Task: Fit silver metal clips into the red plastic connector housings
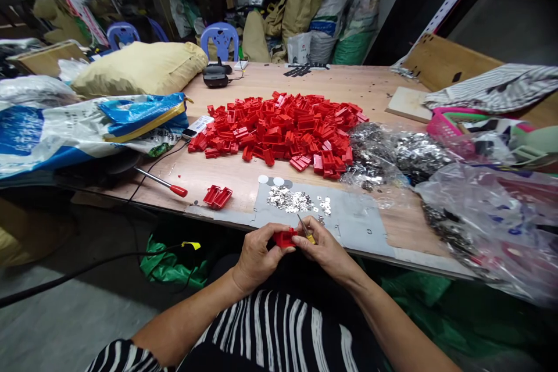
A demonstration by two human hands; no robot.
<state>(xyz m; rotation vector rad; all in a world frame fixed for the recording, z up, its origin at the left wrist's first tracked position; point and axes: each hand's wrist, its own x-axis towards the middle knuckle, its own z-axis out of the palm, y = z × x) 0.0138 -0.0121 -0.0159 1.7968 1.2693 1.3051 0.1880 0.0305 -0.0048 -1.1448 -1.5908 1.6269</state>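
Note:
My left hand (260, 253) is closed around a small red plastic housing (285, 238), held just over the table's front edge. Pinched in my right hand (325, 247) is a thin pointed tool with a yellow handle (311, 238), and those fingertips also touch the housing's right side. Just beyond my hands, small silvery metal plates (291, 200) lie scattered on a grey mat (355, 215). Two or so more red housings (218, 196) rest near the edge to the left. A large heap of red housings (279, 128) covers the table's middle.
Right of the heap lie clear bags of dark metal parts (401, 151) and a pink basket (449, 128). A red-tipped metal lever (176, 189) juts in at left, near a blue-white sack (87, 128). A beige sack (139, 67) and a black device (217, 74) sit farther back.

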